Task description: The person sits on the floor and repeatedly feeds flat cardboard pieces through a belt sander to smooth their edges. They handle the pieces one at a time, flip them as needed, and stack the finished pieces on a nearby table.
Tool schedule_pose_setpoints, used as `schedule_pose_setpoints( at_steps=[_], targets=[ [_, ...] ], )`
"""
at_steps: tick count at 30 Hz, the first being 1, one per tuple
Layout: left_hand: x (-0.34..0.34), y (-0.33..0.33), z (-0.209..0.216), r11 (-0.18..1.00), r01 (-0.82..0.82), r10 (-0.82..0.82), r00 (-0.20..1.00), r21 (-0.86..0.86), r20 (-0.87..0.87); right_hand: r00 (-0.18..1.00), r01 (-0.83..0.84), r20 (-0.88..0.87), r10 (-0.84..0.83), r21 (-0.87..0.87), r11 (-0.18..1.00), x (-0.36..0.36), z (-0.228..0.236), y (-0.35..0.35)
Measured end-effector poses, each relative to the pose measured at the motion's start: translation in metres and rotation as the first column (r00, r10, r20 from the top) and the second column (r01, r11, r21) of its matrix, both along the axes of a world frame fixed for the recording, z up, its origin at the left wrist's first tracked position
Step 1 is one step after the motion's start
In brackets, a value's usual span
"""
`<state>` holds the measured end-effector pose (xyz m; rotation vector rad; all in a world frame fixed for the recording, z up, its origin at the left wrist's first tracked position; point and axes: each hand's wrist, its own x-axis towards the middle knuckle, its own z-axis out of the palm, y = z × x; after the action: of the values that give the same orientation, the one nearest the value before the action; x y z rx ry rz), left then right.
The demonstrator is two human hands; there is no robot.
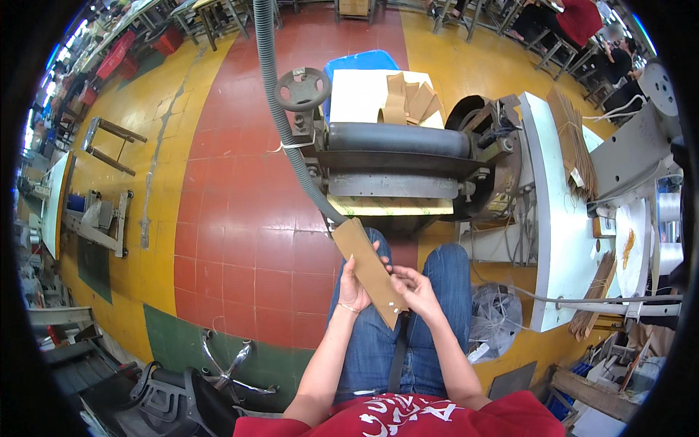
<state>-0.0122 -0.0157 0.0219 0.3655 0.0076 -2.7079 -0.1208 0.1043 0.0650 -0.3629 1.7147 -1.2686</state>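
Here, the left hand (354,293) clamps the brown strips (368,269) above the lap (364,364); the right hand (415,293) meets their lower right edge, its grip unclear. Flush edges and light thumb pressure should prevent creases.

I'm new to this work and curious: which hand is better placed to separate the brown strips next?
Probably the right hand: its fingers are bent at the right edge of the brown strips, near their lower end. The left hand seems busier supporting them, with its thumb on top.
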Motion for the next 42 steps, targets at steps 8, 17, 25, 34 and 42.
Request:
schedule_pose_setpoints(
  at_steps=[8, 17, 25, 34, 42],
  targets=[
    [-0.002, 0.001, 0.000, 0.997, -0.015, 0.024, 0.992, -0.075, 0.128, 0.865, -0.093, -0.485, 0.125, 0.090, 0.992, 0.013, 0.036, -0.003],
    [0.001, 0.007, -0.003, 0.999, -0.028, 0.031, 0.984, -0.021, 0.175, 0.560, 0.003, -0.829, 0.010, 0.014, 1.000, 0.020, 0.049, -0.001],
    [0.002, 0.004, -0.010, 0.998, 0.015, -0.013, 1.000, -0.063, 0.029, 0.437, -0.107, -0.834, -0.337, -0.420, 0.901, -0.038, 0.067, -0.027],
    [0.001, 0.004, -0.010, 1.000, 0.006, -0.007, 1.000, -0.028, -0.029, 0.927, 0.356, 0.175, -0.333, -0.127, 0.926, -0.037, -0.001, -0.042],
    [0.001, 0.004, -0.010, 1.000, 0.011, -0.011, 1.000, 0.000, -0.018, 0.926, 0.346, 0.206, -0.315, -0.137, 0.928, -0.032, -0.001, -0.050]
  ],
)
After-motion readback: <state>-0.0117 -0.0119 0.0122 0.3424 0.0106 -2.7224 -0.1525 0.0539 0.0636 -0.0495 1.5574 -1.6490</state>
